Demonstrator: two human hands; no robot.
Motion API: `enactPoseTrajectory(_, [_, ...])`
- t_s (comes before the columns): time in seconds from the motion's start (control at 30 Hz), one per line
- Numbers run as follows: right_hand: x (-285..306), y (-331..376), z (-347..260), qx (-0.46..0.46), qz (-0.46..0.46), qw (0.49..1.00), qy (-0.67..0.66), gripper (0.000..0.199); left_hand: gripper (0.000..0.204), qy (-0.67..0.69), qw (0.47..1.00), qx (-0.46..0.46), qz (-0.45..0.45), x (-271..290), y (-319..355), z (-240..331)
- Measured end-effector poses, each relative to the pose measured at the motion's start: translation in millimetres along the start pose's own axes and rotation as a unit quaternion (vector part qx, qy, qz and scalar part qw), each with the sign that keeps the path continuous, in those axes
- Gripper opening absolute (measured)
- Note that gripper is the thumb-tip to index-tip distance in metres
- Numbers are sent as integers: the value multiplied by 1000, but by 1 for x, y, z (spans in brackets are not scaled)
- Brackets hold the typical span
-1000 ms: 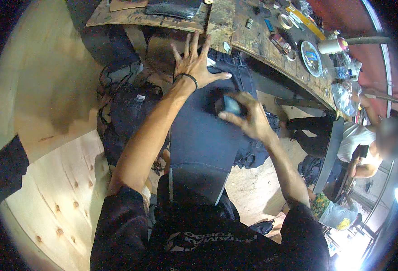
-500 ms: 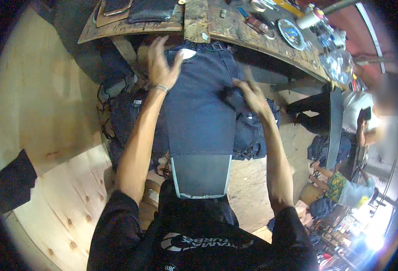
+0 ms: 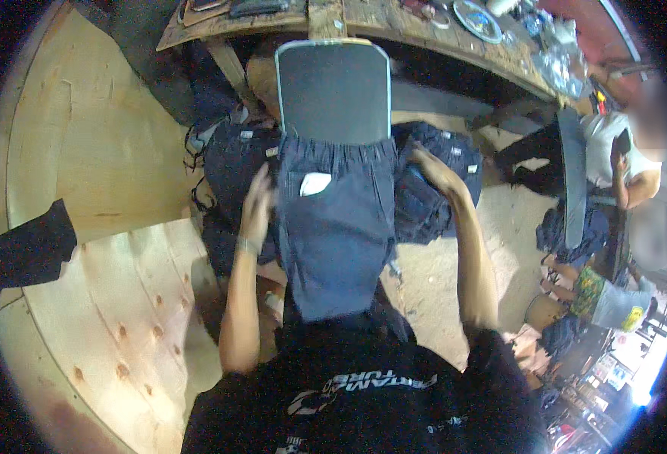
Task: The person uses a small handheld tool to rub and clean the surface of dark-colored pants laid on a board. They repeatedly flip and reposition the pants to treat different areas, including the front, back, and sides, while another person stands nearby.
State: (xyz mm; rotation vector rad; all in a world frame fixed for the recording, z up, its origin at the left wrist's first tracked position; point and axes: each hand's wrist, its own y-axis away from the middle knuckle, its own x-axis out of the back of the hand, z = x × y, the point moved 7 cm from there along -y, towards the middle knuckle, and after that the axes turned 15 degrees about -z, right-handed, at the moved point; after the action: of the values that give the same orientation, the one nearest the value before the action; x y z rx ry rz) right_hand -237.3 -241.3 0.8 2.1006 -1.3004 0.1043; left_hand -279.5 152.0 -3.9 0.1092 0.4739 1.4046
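Navy trousers point(image 3: 337, 227) with an elastic waistband lie lengthwise in front of me, over the lower part of a dark board point(image 3: 335, 91) with a pale rim. A white label or patch point(image 3: 315, 184) shows near the waistband. My left hand point(image 3: 258, 204) is beside the trousers' left edge, fingers stretched out and slightly blurred. On the other side, my right hand point(image 3: 438, 172) has its fingers extended close to the trousers' right edge, above a pile of dark garments point(image 3: 428, 208). Neither hand visibly grips the cloth.
A worn wooden table point(image 3: 454, 49) stands across the far side, carrying a round dish point(image 3: 477, 21) and plastic bags point(image 3: 560, 72). More dark garments point(image 3: 235, 163) are heaped at left, near plywood sheets point(image 3: 137, 303). A person point(image 3: 621, 144) sits at right beside a dark bench point(image 3: 572, 181).
The trousers have come toward me along the board, baring its far end instead of its near end. Both hands have moved nearer to me. The view has shifted slightly.
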Motion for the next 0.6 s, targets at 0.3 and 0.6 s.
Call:
enactPoseTrajectory(0.3, [-139, 210, 99, -211, 26, 970, -121, 57, 68, -176, 947, 178, -203, -54, 152, -105])
enactPoseTrajectory(0.6, [-27, 299, 184, -230, 430, 860, -148, 70, 72, -360, 849, -53, -384, -282, -5, -76])
